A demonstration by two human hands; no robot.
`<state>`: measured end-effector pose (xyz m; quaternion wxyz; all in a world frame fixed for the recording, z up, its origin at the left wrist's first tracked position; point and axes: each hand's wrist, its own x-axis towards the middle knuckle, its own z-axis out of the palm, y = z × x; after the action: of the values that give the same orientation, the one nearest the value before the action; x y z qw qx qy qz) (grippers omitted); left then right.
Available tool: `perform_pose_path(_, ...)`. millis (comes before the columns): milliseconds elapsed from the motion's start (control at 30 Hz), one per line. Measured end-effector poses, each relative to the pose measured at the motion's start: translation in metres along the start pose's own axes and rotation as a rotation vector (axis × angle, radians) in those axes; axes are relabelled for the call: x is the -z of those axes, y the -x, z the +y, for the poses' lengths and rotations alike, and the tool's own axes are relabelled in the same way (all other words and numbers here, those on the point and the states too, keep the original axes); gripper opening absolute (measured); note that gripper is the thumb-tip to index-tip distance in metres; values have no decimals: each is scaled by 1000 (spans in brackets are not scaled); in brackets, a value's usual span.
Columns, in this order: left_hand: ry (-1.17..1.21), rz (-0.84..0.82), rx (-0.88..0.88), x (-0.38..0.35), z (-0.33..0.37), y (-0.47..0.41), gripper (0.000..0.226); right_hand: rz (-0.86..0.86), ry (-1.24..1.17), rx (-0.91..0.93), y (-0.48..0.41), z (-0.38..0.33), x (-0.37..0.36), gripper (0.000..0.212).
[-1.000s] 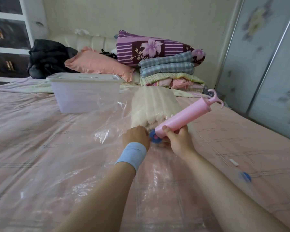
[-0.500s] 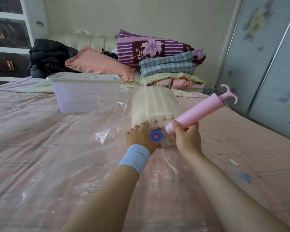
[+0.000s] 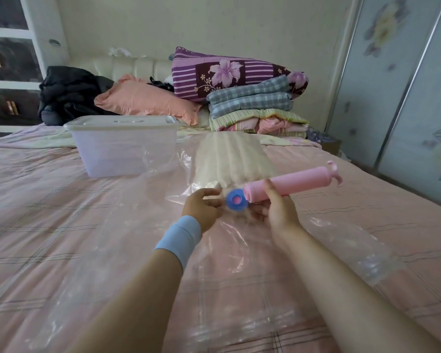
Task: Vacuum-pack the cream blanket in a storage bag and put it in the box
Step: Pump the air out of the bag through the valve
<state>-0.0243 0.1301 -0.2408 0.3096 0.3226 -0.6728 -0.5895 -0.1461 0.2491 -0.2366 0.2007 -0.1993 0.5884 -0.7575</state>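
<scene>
Two spots are hard for us to read. Around the blue valve (image 3: 236, 202) the picture is smeared. We cannot tell whether the curled fingers of the left hand (image 3: 201, 210) pinch the film beside it or only touch it. Nor can we tell whether the near end of the pink pump (image 3: 290, 183) sits on the valve or just beside it. The storage bag (image 3: 239, 263) runs out of view at the bottom edge, and its clear film shows mostly as glare and wrinkles on the pink bed (image 3: 49, 200).

We see the right hand (image 3: 280, 212) with its fingers clamped round the pump's barrel near the lower end, thumb on top. The pump tilts up to the right. A light blue wristband (image 3: 180, 238) sits on the left wrist.

Further back on the bed, left of the blanket, stands a translucent box (image 3: 125, 154) with its white lid (image 3: 120, 122) on. Behind it lie a peach pillow (image 3: 148, 100), a purple flowered quilt (image 3: 234, 75), a stack of folded bedding (image 3: 252, 103) and a heap of dark clothing (image 3: 69, 95).

The cream blanket (image 3: 233, 161) lies under the bag's film just beyond the hands. It is a ribbed, folded bundle running away from us, and the pump and valve hide its near end.
</scene>
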Motion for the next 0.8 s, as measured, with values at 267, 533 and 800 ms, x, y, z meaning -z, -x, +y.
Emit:
perform_pose_path(267,-111,-73,50,2,27,15,30,-43,140,177,9,-7,7,46)
perform_pose_path(533,-162,32,-4,-1,25,17,20,-96,79,145,19,-5,-1,42)
perform_pose_path(800,13,-21,75,10,30,14,16,-151,-40,93,15,-5,-1,43)
